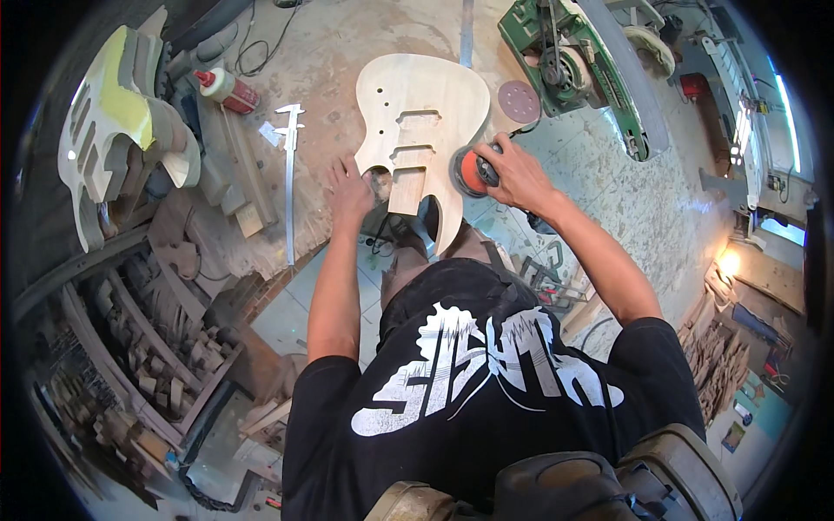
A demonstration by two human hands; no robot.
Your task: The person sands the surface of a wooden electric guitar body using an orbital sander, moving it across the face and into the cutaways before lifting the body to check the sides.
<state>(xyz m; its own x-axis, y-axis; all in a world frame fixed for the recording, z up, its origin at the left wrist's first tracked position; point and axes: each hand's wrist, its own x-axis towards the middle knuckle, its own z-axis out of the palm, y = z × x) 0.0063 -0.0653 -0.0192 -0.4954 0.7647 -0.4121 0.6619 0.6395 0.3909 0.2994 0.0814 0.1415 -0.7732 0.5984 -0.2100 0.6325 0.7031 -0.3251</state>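
A pale, unfinished wooden electric guitar body (426, 87) lies on the workbench in front of me, its cut-outs facing up and its horns pointing toward me. My right hand (519, 176) is wrapped over the top of an orange and black sander (473, 172). The sander is at the right edge of the body; I cannot tell whether its pad touches the wood. On the other side, my left hand (349, 193) rests with fingers apart by the body's left edge. A round, purplish sanding disc (519, 102) with holes lies right of the body.
Left on the bench (321, 78) are a caliper (291, 182), a glue bottle (229, 91) and wood strips (248, 161). Shaped guitar bodies (130, 87) stand farther left. A green belt-driven machine (573, 69) stands at the back right. Wood offcuts (165, 382) fill a rack at lower left.
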